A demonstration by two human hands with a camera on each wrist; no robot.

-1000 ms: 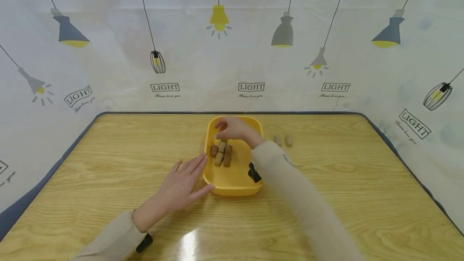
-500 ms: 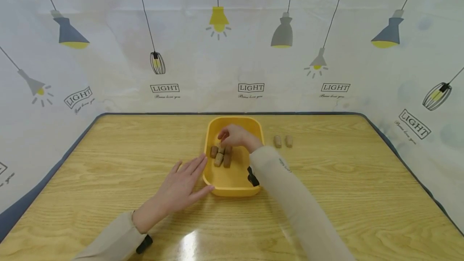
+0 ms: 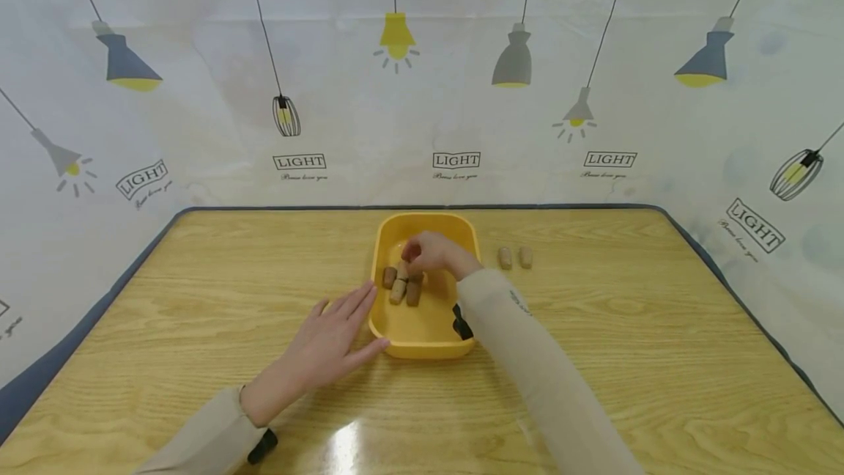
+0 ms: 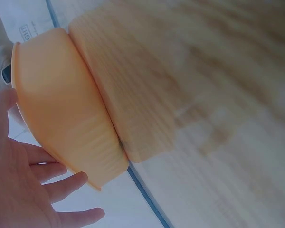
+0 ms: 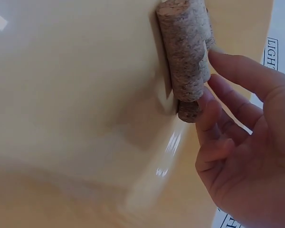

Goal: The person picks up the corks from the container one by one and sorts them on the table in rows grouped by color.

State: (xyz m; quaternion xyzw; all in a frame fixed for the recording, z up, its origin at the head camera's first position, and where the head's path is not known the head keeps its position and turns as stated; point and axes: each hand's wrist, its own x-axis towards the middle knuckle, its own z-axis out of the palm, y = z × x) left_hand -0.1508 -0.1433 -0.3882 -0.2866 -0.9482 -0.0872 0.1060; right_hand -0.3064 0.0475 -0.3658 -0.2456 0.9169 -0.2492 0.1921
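Observation:
A yellow plastic bin (image 3: 428, 349) stands on the table with several light and dark brown corks inside, toward its left side. My right hand (image 3: 431, 251) reaches into it with fingers curled. In the right wrist view, the thumb and a fingertip pinch a light cork (image 5: 206, 66), partly hidden behind a dark cork (image 5: 181, 57) in front. Another dark cork (image 3: 390, 277) and a light cork (image 3: 398, 292) lie by the bin's left wall. My left hand (image 3: 326, 339) rests against the bin's left rim, its fingers spread and nearly straight.
Two light corks, a left one (image 3: 505, 258) and a right one (image 3: 525, 257), lie on the wooden table (image 3: 626, 358) right of the bin. Behind the table hangs a white sheet (image 3: 356, 116) printed with lamps.
My right hand has moved from the bin's far left part slightly right and nearer, over the corks. The left hand has stayed at the rim.

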